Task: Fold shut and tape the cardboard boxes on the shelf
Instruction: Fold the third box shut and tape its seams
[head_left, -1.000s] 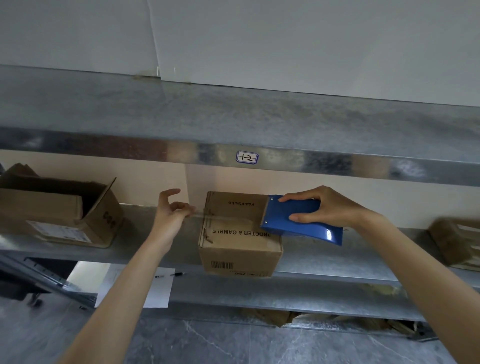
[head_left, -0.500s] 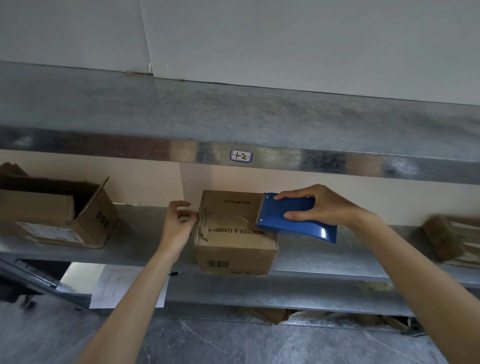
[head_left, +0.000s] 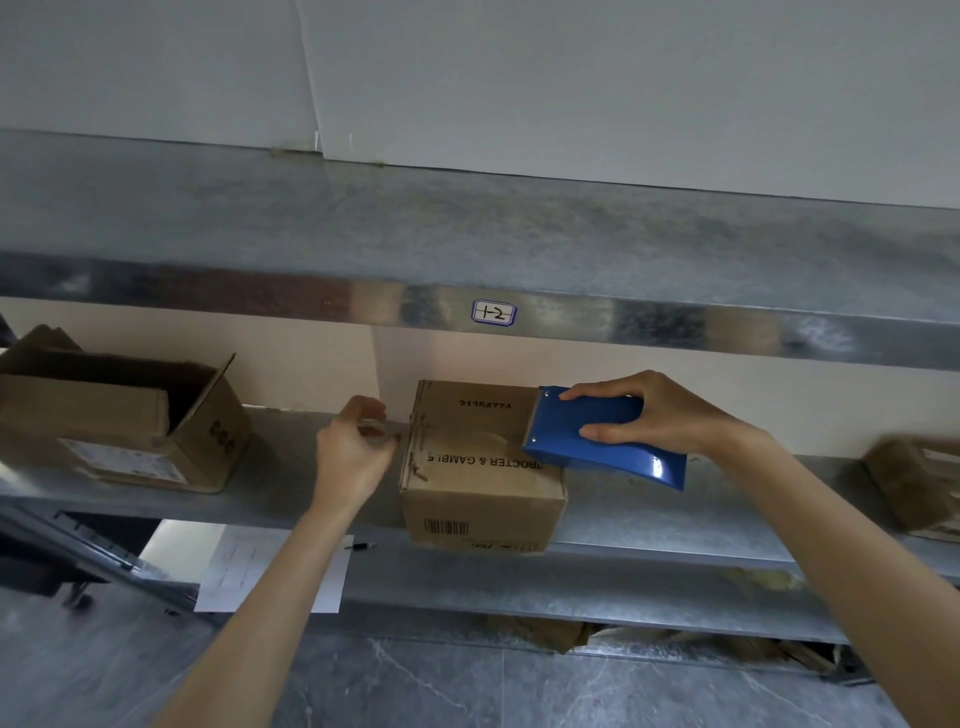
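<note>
A small closed cardboard box (head_left: 480, 467) with upside-down print stands at the front edge of the middle metal shelf (head_left: 649, 519). My right hand (head_left: 660, 415) grips a blue tape dispenser (head_left: 602, 436) whose blade end rests on the box's top right. A strip of clear tape (head_left: 457, 434) runs across the top seam to the left edge. There my left hand (head_left: 353, 447) pinches the tape's free end beside the box's upper left corner.
An open cardboard box (head_left: 119, 421) sits on the same shelf at the left. Another box (head_left: 914, 483) lies at the far right, blurred. An upper shelf with a "1-2" label (head_left: 493, 313) hangs overhead. Paper and a pen (head_left: 358, 546) lie below.
My left hand moved right, from an open reach to pinching the tape end at the box's left edge. The dispenser stayed on the box's top right.
</note>
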